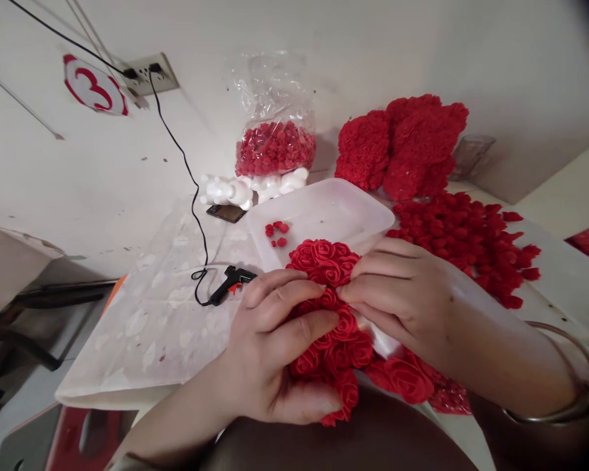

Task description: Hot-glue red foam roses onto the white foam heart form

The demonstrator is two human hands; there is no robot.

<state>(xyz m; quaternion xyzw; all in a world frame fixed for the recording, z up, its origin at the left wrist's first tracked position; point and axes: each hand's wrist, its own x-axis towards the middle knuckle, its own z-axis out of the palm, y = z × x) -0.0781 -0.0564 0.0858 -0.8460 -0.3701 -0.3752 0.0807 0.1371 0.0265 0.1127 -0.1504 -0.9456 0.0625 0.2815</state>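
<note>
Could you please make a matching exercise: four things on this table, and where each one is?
1 glue gun
2 plastic bag of red roses
3 white tray
4 rose-covered piece

a held in both hands
b by the wall, atop white foam shapes
c on the paper, left of the hands
d behind the hands, a few loose roses in it

Pairs: 1-c, 2-b, 3-d, 4-a

Both forearms are bare, with no sleeves showing. The left hand [275,347] wears nothing, no ring or band. Behind the right hand [402,294], a thin, plain silver metal bangle [576,386] hangs loosely round the wrist.
</note>
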